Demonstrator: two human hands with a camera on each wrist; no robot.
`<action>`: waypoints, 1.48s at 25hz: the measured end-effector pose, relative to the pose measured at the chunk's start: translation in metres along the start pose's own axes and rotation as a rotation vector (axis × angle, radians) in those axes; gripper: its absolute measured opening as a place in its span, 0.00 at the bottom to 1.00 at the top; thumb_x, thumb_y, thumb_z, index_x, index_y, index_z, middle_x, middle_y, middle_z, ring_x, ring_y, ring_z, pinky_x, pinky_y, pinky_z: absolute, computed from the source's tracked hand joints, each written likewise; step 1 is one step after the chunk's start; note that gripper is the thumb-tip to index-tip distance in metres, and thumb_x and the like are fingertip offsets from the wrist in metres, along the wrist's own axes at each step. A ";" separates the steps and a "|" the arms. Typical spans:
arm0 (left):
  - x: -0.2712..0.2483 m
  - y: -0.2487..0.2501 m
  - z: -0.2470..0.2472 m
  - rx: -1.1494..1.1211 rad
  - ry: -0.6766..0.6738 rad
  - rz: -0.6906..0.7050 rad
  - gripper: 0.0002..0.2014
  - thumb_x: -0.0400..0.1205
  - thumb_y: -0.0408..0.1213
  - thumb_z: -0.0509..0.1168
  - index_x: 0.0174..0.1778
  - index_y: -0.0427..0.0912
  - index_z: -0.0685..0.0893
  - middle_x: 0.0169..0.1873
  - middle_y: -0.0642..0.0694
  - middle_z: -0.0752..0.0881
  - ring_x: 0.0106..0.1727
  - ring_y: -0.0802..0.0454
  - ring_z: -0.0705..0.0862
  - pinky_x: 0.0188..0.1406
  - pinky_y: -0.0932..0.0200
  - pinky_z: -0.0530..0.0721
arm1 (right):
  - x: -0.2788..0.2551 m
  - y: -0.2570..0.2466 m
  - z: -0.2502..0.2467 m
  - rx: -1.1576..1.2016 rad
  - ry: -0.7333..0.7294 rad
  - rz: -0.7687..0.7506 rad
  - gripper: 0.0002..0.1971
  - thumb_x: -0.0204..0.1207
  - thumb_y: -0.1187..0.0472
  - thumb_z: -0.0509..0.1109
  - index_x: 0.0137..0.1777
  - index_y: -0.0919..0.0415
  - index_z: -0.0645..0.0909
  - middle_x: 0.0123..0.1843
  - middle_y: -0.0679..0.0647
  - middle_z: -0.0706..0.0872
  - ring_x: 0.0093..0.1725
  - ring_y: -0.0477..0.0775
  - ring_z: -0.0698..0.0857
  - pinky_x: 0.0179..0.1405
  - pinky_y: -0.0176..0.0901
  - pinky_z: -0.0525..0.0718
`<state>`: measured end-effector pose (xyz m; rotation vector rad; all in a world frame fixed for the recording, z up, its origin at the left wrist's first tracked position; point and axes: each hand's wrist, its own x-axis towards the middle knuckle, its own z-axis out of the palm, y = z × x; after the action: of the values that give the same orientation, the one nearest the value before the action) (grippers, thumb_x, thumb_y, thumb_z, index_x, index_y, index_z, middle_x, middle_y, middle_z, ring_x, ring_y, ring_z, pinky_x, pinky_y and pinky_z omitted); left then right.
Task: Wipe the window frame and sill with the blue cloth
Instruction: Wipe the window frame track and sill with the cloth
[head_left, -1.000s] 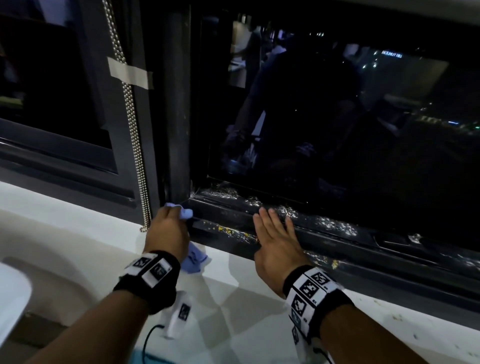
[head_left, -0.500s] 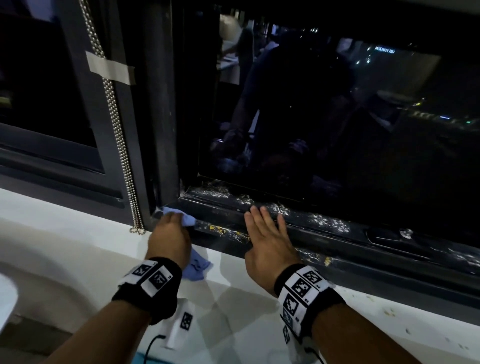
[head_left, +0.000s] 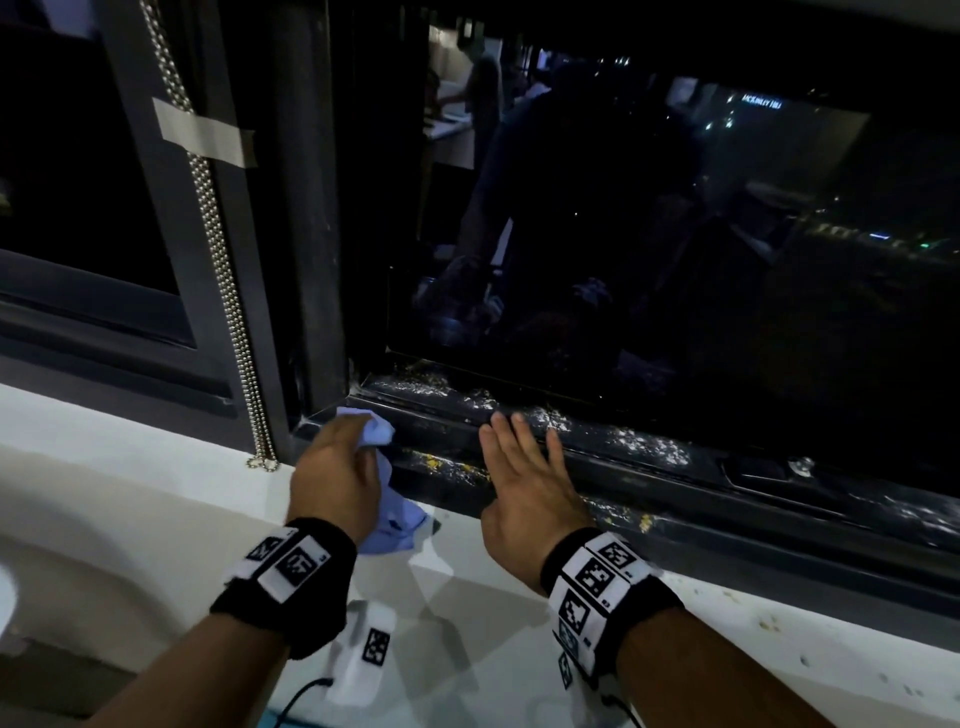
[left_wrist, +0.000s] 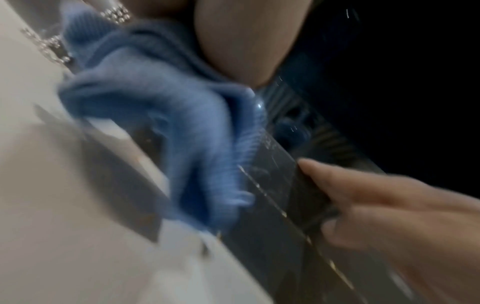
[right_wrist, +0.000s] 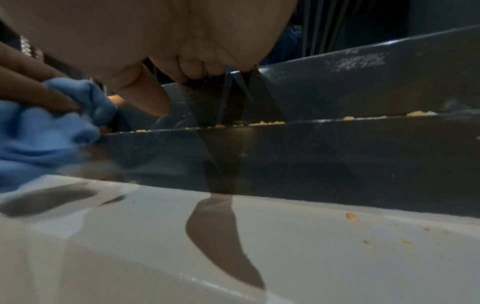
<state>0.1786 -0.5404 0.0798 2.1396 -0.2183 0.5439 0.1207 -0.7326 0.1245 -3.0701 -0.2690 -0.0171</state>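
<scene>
My left hand (head_left: 337, 473) grips the bunched blue cloth (head_left: 387, 499) and presses it against the left end of the dark window frame (head_left: 675, 525), at the corner by the upright post. The cloth (left_wrist: 161, 115) hangs down onto the white sill (head_left: 156, 499). My right hand (head_left: 524, 483) lies flat with straight fingers on the frame rail just right of the cloth. White flecks and yellow crumbs (right_wrist: 262, 123) speckle the rails. The cloth (right_wrist: 46, 131) and left fingers show at the left of the right wrist view.
A beaded metal chain (head_left: 218, 249) hangs down the post to the sill, held by grey tape (head_left: 205, 132). A window latch (head_left: 800, 465) sits on the rail at right. Crumbs (right_wrist: 351, 216) dot the white sill. A white tagged device (head_left: 363, 652) with a cable lies below my left wrist.
The view has shifted slightly. My left hand with the cloth has slid a little along the frame's corner; my right hand stays flat on the rail.
</scene>
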 end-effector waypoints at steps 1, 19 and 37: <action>-0.002 0.007 0.005 0.029 -0.022 -0.053 0.14 0.73 0.27 0.60 0.50 0.43 0.85 0.50 0.45 0.86 0.51 0.45 0.82 0.50 0.71 0.68 | 0.000 0.000 0.000 0.002 0.000 -0.001 0.39 0.75 0.56 0.53 0.82 0.58 0.38 0.85 0.52 0.35 0.81 0.51 0.31 0.79 0.57 0.29; -0.020 0.032 0.025 0.154 -0.182 0.138 0.18 0.61 0.16 0.71 0.43 0.38 0.86 0.42 0.39 0.88 0.40 0.39 0.87 0.37 0.56 0.83 | 0.000 0.004 0.000 0.045 -0.013 -0.012 0.41 0.73 0.59 0.56 0.83 0.57 0.39 0.85 0.51 0.36 0.81 0.50 0.30 0.79 0.57 0.29; 0.011 0.000 -0.004 0.200 -0.096 -0.086 0.15 0.67 0.20 0.66 0.47 0.39 0.86 0.52 0.38 0.84 0.52 0.36 0.83 0.52 0.49 0.81 | 0.000 0.001 -0.002 0.039 -0.023 0.011 0.43 0.72 0.61 0.57 0.82 0.54 0.36 0.84 0.49 0.33 0.80 0.48 0.28 0.78 0.55 0.27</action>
<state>0.1867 -0.5365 0.0869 2.3602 -0.1294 0.4281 0.1206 -0.7338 0.1267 -3.0347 -0.2502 0.0242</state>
